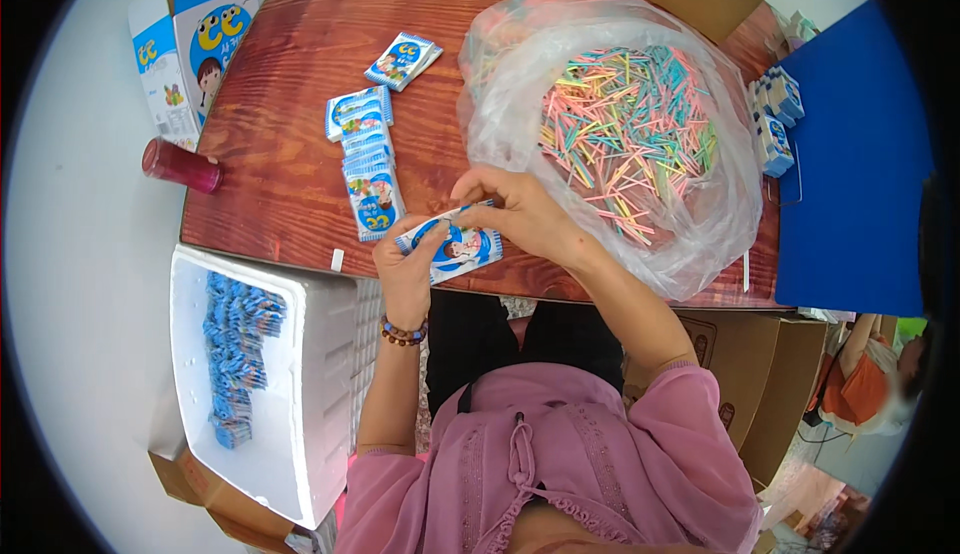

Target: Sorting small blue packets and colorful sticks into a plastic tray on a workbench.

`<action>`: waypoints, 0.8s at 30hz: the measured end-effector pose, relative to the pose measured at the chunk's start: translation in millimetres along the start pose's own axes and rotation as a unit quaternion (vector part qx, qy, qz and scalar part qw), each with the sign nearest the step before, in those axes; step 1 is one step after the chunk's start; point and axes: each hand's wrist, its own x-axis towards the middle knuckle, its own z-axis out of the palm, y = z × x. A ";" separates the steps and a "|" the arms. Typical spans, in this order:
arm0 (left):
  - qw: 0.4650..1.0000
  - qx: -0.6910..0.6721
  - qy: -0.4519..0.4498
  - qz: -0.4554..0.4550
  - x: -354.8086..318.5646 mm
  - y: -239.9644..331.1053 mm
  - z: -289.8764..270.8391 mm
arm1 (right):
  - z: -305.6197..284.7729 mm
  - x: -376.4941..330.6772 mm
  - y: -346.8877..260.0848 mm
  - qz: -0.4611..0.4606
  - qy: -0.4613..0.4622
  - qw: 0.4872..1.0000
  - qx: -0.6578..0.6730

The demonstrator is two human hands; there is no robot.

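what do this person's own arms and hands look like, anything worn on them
The left hand and right hand are ungloved. Brown and bluish beaded bracelets circle the left wrist; none shows on the right. Loose mauve sleeves leave the forearms bare.

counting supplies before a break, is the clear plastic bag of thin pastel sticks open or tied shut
Open: the clear plastic bag has its mouth spread wide, leaving the thin pastel sticks exposed inside.

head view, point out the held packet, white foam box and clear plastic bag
held packet point(467, 244): head view, on its printed front
white foam box point(326, 374): head view, on its outer wall
clear plastic bag point(737, 216): head view, on its right side
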 end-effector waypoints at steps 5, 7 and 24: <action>0.996 -0.088 -0.010 -0.010 0.5 1.7 30.1 | -22.4 -28.0 11.4 0.102 0.042 0.977 0.183; 0.995 -0.092 -0.027 -0.016 0.9 -1.5 40.3 | -25.7 -36.9 16.2 0.078 0.084 0.979 0.167; 0.977 -0.198 -0.022 -0.077 3.3 -22.3 89.1 | -66.9 -75.6 31.2 0.038 0.213 0.954 0.209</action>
